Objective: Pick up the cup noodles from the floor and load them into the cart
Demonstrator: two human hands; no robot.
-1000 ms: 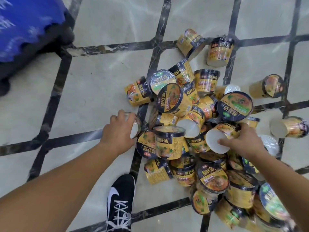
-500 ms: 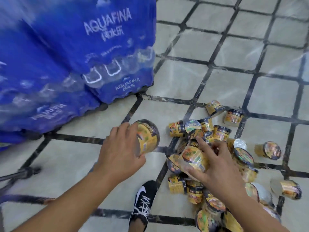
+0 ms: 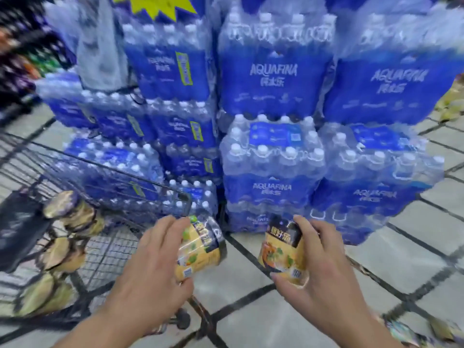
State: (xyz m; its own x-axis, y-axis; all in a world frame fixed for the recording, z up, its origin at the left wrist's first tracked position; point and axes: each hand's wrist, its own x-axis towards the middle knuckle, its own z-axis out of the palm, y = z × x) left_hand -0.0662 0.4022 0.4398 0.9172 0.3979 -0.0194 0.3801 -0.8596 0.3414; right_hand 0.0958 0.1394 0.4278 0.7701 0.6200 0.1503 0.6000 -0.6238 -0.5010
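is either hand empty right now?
No: the left hand grips one cup noodle and the right hand grips another.

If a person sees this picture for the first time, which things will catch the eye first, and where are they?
First, the tall stack of blue Aquafina water packs filling the upper middle and right. Next, low in the centre, the left hand and the right hand each grip a yellow cup of noodles: the left cup and the right cup. At lower left stands the wire cart, with blurred cups inside.
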